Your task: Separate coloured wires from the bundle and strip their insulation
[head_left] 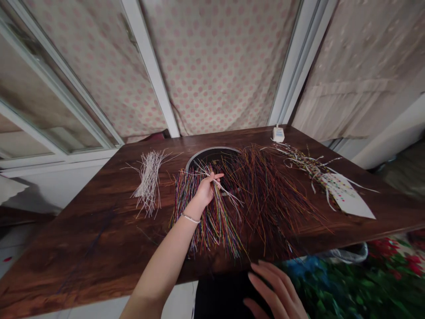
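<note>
My left hand (206, 189), with a beaded bracelet at the wrist, is closed round several white wires (232, 199) above a spread of multicoloured wires (212, 228). Its index finger points right. Low in the view, near the table's front edge, my right hand (274, 290) has its fingers apart and nothing in them. Beyond my left hand a dark round tray (212, 155) with a grey rim lies partly under the wires. To the right spreads a large heap of orange, red and dark wires (275, 190). A bundle of white wires (150, 181) lies apart at the left.
The dark wooden table (109, 212) stands against curtained windows. At its right lie a beaded strand bundle (308, 164) and a white sheet with coloured dots (348, 197). A small white box (278, 134) sits at the back edge. Green leaves with red flowers (358, 274) are at the lower right.
</note>
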Demonstrator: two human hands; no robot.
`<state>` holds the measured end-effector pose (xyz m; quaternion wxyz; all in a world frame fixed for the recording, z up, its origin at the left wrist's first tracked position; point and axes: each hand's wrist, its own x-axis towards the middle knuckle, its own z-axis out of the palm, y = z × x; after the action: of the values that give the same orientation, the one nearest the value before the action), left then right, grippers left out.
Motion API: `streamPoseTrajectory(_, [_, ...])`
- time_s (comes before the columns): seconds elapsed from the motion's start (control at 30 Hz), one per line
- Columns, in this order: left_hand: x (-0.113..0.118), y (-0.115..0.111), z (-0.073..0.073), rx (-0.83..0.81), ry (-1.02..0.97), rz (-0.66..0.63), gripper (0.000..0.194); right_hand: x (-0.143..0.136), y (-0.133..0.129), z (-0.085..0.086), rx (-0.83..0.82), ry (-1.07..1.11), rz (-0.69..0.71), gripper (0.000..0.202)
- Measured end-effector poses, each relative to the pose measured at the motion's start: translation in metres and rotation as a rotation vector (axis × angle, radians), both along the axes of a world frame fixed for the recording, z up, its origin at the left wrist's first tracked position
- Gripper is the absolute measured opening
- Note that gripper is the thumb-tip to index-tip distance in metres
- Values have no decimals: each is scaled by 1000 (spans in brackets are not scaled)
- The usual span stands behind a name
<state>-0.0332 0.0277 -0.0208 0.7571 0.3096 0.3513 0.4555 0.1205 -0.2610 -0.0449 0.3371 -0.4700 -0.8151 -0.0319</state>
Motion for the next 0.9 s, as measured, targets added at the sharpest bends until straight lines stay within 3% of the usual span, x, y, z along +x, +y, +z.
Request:
streamPoseTrajectory(0.07, [0, 0, -1, 3, -5, 10, 32, -6, 17, 6, -5, -71, -108, 54])
streamPoseTrajectory(0.17, [0, -1, 0, 1, -13, 9, 33, -11, 32, 8, -85, -101, -158, 51])
streamPoseTrajectory(0.33, [0, 0, -1, -4, -32, -1, 32, -10, 36, 2, -241, -6, -108, 58])
streamPoseTrajectory(0.5, [-1, 2, -3, -21, -54, -5, 32, -7, 41, 4, -289, 104, -25, 37])
streamPoseTrajectory(0.63, [-1, 2, -3, -31, -63, -1, 32, -4, 44, 12, -301, 106, 45, 22])
streamPoseTrajectory(0.9, [-2, 2, -2, -35, -74, 0, 32, 2, 49, 31, -116, -219, 156, 26])
